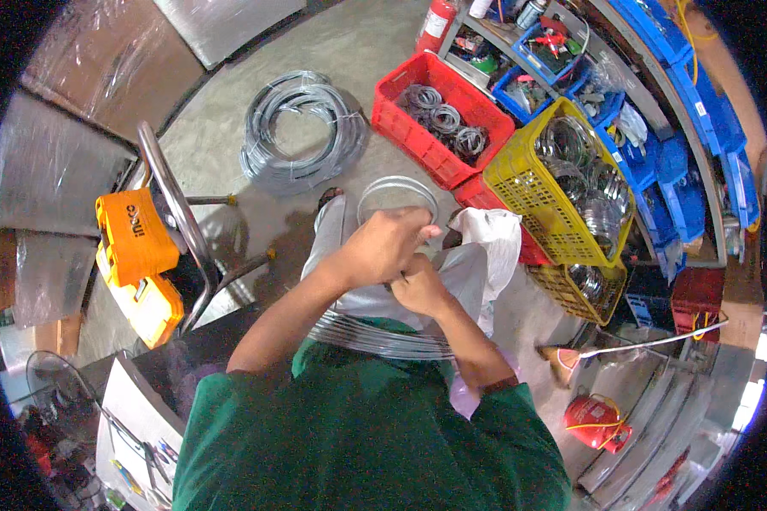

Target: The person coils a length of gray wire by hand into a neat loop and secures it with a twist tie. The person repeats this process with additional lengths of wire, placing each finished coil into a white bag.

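A person in a green shirt (375,426) brings two bare hands together above the lap, the left hand (379,247) touching the right hand (419,285). Fingers on both curl inward; whether they pinch anything cannot be told. Silver wire strands (379,341) arc across the lap at 6 o'clock from the hands, and a wire ring (398,180) shows at 12. A larger wire coil (262,140) lies on the floor at 11 o'clock, a red crate (409,146) at 1, a yellow crate (528,200) at 2.
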`<state>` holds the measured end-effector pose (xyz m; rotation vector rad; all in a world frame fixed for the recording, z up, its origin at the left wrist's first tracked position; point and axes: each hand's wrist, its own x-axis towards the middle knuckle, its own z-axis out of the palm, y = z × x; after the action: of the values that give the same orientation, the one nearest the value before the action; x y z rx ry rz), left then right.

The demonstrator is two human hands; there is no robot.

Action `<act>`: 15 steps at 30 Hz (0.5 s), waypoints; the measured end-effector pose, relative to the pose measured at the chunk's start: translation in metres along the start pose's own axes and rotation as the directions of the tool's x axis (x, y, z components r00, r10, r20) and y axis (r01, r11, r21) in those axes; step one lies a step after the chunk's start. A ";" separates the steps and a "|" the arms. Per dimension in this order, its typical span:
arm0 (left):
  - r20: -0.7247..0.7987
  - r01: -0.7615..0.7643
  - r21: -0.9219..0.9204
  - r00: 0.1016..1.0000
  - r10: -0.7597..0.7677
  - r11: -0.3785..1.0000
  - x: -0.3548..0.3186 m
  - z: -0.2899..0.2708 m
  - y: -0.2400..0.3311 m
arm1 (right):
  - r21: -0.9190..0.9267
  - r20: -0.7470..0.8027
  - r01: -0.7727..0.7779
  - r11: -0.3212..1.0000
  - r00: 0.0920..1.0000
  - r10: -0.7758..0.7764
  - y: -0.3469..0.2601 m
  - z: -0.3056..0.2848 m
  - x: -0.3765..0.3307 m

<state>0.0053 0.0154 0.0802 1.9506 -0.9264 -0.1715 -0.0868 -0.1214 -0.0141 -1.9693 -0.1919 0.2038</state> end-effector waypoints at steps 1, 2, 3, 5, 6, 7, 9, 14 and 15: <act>0.027 0.042 0.047 0.999 -0.043 0.998 -0.003 0.007 -0.002 | -0.004 -0.001 0.054 0.999 0.999 -0.055 -0.007 -0.003 -0.003; 0.048 0.083 0.094 0.995 -0.088 0.992 -0.006 0.012 -0.004 | -0.052 0.007 -0.024 0.998 1.000 0.024 -0.013 -0.007 -0.004; 0.032 0.069 0.101 0.997 -0.073 0.992 -0.006 0.015 -0.007 | -0.083 0.002 -0.032 0.996 0.999 0.032 -0.018 -0.011 -0.003; -0.022 0.052 0.121 0.999 -0.049 0.991 -0.010 0.017 -0.013 | -0.146 -0.041 0.012 0.989 0.999 -0.018 -0.025 -0.018 -0.003; 0.014 0.045 0.185 0.999 -0.048 0.982 -0.011 0.016 -0.017 | -0.179 -0.079 0.062 0.982 0.994 -0.077 -0.027 -0.022 -0.003; 0.038 0.038 0.251 0.998 -0.049 0.967 -0.013 0.015 -0.021 | -0.204 -0.116 0.145 0.968 0.978 -0.171 -0.028 -0.025 -0.002; 0.070 0.053 0.335 0.994 -0.081 0.941 -0.017 0.010 -0.029 | -0.360 -0.101 0.002 0.933 0.994 -0.041 -0.028 -0.032 0.000; 0.360 0.023 0.286 0.924 -0.130 0.958 -0.033 -0.001 -0.042 | -0.593 -0.170 0.188 0.783 0.921 -0.350 -0.029 -0.051 0.011; 0.335 -0.168 0.241 0.939 0.081 0.956 -0.033 -0.003 -0.043 | -0.617 -0.178 0.288 0.732 0.855 -0.487 -0.031 -0.056 0.015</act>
<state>0.0062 0.0517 0.0398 2.1399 -1.3450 -0.3117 -0.0610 -0.1554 0.0357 -2.4635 -0.4949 -0.5327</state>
